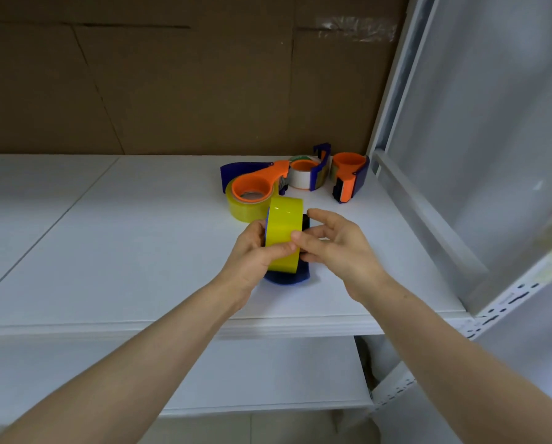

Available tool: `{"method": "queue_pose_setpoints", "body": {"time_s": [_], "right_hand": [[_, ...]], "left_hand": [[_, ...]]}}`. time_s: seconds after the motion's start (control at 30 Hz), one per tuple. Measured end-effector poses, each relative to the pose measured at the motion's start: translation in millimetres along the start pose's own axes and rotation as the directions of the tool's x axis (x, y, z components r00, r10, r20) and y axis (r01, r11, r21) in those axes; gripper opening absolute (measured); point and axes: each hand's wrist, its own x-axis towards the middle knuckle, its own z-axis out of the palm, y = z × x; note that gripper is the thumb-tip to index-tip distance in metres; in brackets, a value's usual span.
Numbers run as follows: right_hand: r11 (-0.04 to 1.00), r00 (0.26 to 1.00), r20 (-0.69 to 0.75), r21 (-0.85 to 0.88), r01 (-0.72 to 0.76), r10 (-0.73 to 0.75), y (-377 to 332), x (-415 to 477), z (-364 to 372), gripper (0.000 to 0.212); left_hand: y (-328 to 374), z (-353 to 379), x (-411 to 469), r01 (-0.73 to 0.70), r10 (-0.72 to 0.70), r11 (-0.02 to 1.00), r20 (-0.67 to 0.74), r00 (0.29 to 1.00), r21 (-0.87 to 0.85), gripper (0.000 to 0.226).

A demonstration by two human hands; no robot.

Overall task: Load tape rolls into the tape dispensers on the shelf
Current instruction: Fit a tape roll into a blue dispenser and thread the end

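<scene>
A yellow tape roll (284, 232) stands on edge above the white shelf (140, 251), seated in a blue dispenser (289, 275) whose curved shell shows beneath it. My left hand (255, 254) grips the roll from the left, thumb across its face. My right hand (335, 248) holds the roll and dispenser from the right, fingertips on the roll's edge. Behind them lies an orange-and-blue dispenser (257, 184) on a pale yellow roll (245, 206). Two more dispensers stand further back: one (309, 171) around a white-sided roll, another (349, 177) at the right.
Brown cardboard (188, 84) backs the shelf. A white metal upright and frame (402, 129) close off the right side. A lower shelf (236, 373) lies beneath the front edge.
</scene>
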Motion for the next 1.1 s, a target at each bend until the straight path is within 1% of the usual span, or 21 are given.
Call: {"method": "queue_pose_setpoints", "body": {"time_s": [0.07, 0.13, 0.2, 0.27, 0.37, 0.43, 0.5, 0.57, 0.63, 0.7, 0.77, 0.8, 0.87, 0.9, 0.93, 1.0, 1.03, 1.1], "right_hand": [[0.981, 0.995, -0.054, -0.181, 0.077, -0.088, 1.9, 4.3, -1.5, 0.064], [0.900, 0.965, -0.076, -0.384, 0.204, -0.251, 1.4, 9.0, -3.4, 0.064], [0.821, 0.938, -0.015, -0.489, 0.294, -0.345, -3.4, 13.9, -4.2, 0.057], [0.736, 0.922, 0.065, -0.582, 0.346, -0.382, -8.3, 18.5, -4.7, 0.049], [0.647, 0.901, 0.122, -0.656, 0.389, -0.417, -16.9, 24.8, -6.7, 0.039], [0.649, 0.901, 0.141, -0.648, 0.398, -0.411, -22.0, 30.0, -8.6, 0.032], [0.703, 0.921, 0.146, -0.607, 0.371, -0.361, -24.8, 35.5, -10.3, 0.031], [0.785, 0.951, 0.119, -0.541, 0.302, -0.284, -24.5, 40.9, -10.1, 0.036], [0.874, 0.980, 0.064, -0.444, 0.197, -0.189, -24.1, 45.8, -7.9, 0.037], [0.910, 0.992, 0.026, -0.395, 0.127, -0.127, -25.6, 50.6, -5.1, 0.031], [0.932, 0.996, 0.010, -0.353, 0.083, -0.085, -25.6, 56.0, -1.4, 0.027], [0.947, 0.999, 0.002, -0.318, 0.051, -0.053, -24.3, 57.9, 1.6, 0.028], [0.973, 0.999, 0.003, -0.227, -0.032, 0.034, -20.6, 56.5, 10.2, 0.035], [0.982, 0.998, 0.007, -0.178, -0.056, 0.058, -16.6, 54.5, 14.9, 0.038], [0.989, 0.999, 0.001, -0.136, -0.050, 0.051, -12.3, 52.1, 19.2, 0.039], [0.990, 0.999, -0.025, -0.140, 0.029, -0.033, -6.3, 43.5, 24.1, 0.040], [0.986, 0.997, -0.039, -0.155, 0.064, -0.071, -5.1, 39.2, 24.1, 0.042], [0.979, 0.994, -0.044, -0.182, 0.093, -0.103, -3.1, 36.1, 19.5, 0.046]], "left_hand": [[-2.4, -0.2, -0.2, -0.014, 0.013, 1.000, 0.009, 1.000, 0.005, 0.044], [-3.8, -0.5, -0.6, -0.026, 0.025, 1.000, 0.023, 0.999, 0.017, 0.043], [-5.0, -1.9, 0.2, -0.036, 0.035, 0.999, 0.039, 0.999, 0.021, 0.041], [-5.7, -3.8, 1.8, -0.045, 0.043, 0.998, 0.056, 0.997, 0.031, 0.038], [-7.2, -5.4, 3.8, -0.046, 0.042, 0.998, 0.082, 0.996, 0.041, 0.037], [-8.6, -4.7, 4.8, -0.045, 0.040, 0.997, 0.097, 0.995, 0.056, 0.038], [-8.4, -2.3, 5.5, -0.046, 0.039, 0.997, 0.094, 0.995, 0.066, 0.036], [-7.2, 0.3, 6.6, -0.051, 0.047, 0.997, 0.062, 0.997, 0.064, 0.027], [-4.9, 2.2, 8.6, -0.048, 0.048, 0.996, 0.003, 0.999, 0.073, 0.016], [-2.9, 1.7, 11.9, -0.024, 0.028, 0.996, -0.047, 0.998, 0.083, 0.012], [-0.5, -0.6, 13.9, 0.028, -0.026, 0.999, -0.069, 0.997, 0.034, 0.009], [-0.1, -2.1, 14.3, 0.038, -0.037, 0.999, -0.066, 0.997, 0.023, 0.009], [-0.8, -3.6, 14.1, 0.033, -0.030, 0.998, -0.067, 0.997, 0.048, 0.019], [-1.0, -3.5, 13.3, 0.035, -0.030, 0.998, -0.085, 0.996, 0.056, 0.020], [-0.6, -2.6, 12.1, 0.044, -0.037, 0.997, -0.110, 0.993, 0.059, 0.016], [2.9, 0.9, 11.0, 0.063, -0.055, 0.996, -0.151, 0.987, 0.055, 0.006], [5.3, 2.8, 11.4, 0.074, -0.063, 0.996, -0.166, 0.984, 0.058, 0.006], [10.4, 6.7, 14.2, 0.085, -0.073, 0.995, -0.179, 0.981, 0.058, 0.015]]}}
